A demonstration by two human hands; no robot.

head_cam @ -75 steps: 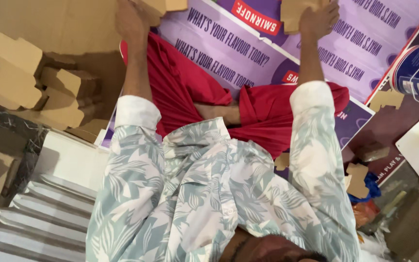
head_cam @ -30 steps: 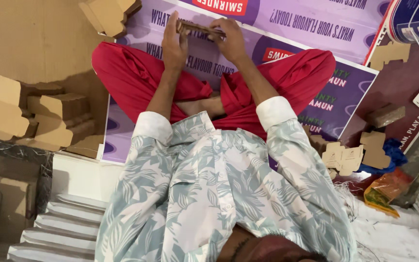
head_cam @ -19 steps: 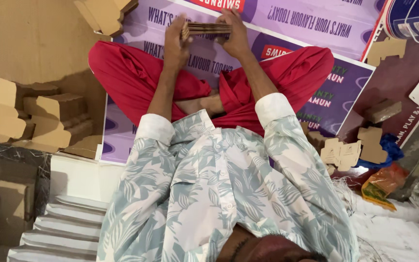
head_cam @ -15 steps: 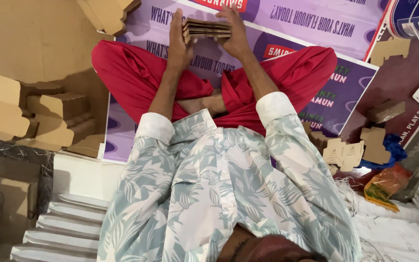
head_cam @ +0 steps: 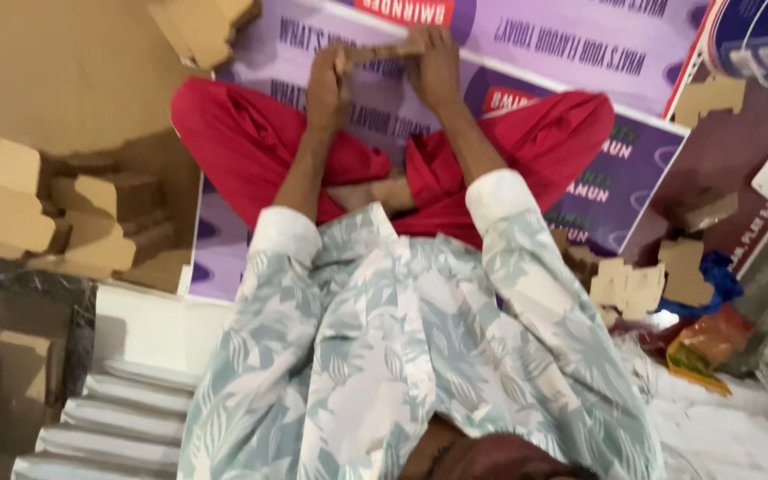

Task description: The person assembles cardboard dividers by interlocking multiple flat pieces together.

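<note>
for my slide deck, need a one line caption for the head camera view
Seated cross-legged on a purple banner, left hand and right hand hold a flat cardboard piece.

purple printed sheets (head_cam: 580, 53) cover the floor, with what look like white steps (head_cam: 108, 418) nearby.

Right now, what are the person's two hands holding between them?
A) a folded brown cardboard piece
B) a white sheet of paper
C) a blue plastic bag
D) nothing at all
A: the left hand and the right hand each grip an end of a flat brown cardboard piece, held out over the purple printed sheet.
</note>
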